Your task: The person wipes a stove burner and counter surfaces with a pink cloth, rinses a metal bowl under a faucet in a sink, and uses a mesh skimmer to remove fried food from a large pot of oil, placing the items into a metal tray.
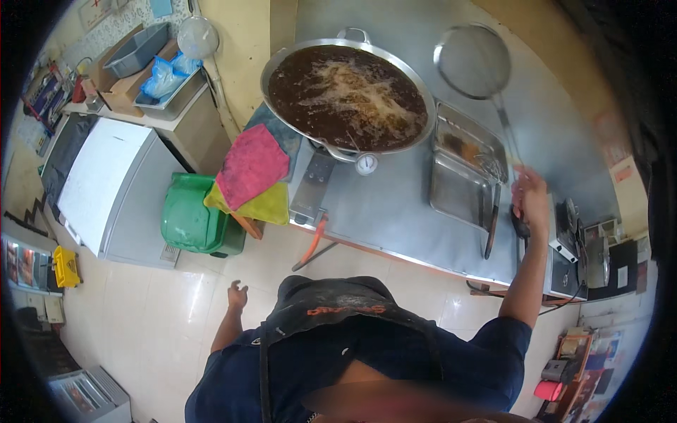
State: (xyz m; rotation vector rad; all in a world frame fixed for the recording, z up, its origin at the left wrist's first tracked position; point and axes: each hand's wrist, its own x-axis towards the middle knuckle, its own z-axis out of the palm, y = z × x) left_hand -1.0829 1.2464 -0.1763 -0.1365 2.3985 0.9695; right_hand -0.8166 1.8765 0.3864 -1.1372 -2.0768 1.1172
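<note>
My right hand (530, 196) is closed around the handle of a round wire-mesh skimmer (473, 62), whose mesh is raised beyond the trays at the right. A large metal wok (429, 113) holds dark, bubbling oil. A dial thermometer (366, 164) sits at its near rim. Right of the wok stand two rectangular metal trays: one (447, 113) with brown residue and a wire tool inside, and a nearer one (459, 191) with a bare bottom. My left hand (237, 295) hangs over the floor with fingers bent and apart, holding nothing.
Pink (253, 166) and yellow-green (270, 203) cloths lie at the left end of the metal-topped table (381, 217). A green bin (193, 214) and a white chest freezer (106, 185) stand left. An orange hose (313, 243) hangs from the burner at the table's front edge.
</note>
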